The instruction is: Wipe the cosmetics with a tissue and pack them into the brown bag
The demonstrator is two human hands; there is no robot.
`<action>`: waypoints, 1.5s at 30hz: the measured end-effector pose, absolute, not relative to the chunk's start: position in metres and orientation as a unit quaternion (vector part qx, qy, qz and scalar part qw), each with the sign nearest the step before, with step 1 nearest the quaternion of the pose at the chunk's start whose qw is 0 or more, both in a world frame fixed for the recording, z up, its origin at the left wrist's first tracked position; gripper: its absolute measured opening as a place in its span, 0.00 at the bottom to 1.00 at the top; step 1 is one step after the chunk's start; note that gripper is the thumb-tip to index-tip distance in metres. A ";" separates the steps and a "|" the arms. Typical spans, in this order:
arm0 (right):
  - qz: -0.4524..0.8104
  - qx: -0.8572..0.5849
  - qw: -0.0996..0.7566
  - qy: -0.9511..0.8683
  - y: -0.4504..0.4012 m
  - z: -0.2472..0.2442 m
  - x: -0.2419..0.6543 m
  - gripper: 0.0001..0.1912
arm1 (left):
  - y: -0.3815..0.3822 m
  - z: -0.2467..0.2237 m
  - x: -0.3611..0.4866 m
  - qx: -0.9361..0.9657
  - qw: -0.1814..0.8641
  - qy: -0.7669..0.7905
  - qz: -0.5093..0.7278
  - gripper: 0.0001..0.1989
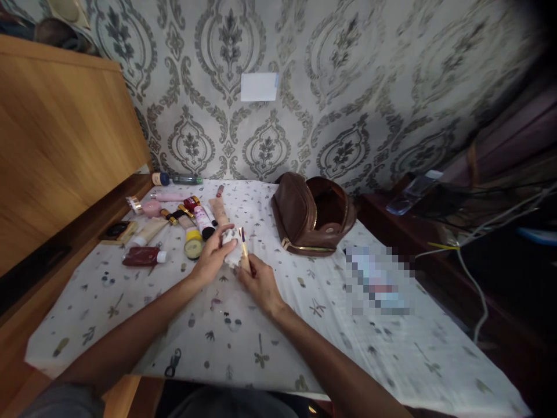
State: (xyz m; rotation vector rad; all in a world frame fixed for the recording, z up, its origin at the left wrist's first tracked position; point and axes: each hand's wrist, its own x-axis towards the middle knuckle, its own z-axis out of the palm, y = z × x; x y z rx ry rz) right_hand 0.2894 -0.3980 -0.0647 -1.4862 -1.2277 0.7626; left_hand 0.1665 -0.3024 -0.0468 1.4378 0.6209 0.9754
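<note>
My left hand is closed around a crumpled white wipe or cloth with grey marks. In my right hand, a slim gold cosmetic tube with a dark upper part stands roughly upright beside the wipe. Whether the two touch is hard to tell. Just beyond my left hand lies a beige-pink tube. To its left are a white-and-pink tube with a black cap and a round yellow-lidded jar. An unzipped brown toiletry bag sits beyond my right hand.
Several cosmetics lie at the left, among them a dark red bottle, a pink bottle and a compact. A pixelated item rests on the right of the patterned tablecloth. A wooden cabinet borders the left; cables hang at the right.
</note>
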 end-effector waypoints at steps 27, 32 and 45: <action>0.435 -0.478 0.594 -0.479 -0.396 -0.041 0.306 0.22 | -0.304 -0.034 0.150 0.591 0.760 0.221 0.156 0.20; 0.437 -0.482 0.588 -0.480 -0.397 -0.041 0.303 0.23 | -0.308 -0.033 0.151 0.618 0.739 0.229 0.140 0.30; 0.321 -0.503 0.743 -0.303 -0.387 -0.036 0.339 0.24 | -0.297 -0.038 0.141 0.590 0.770 0.240 0.039 0.34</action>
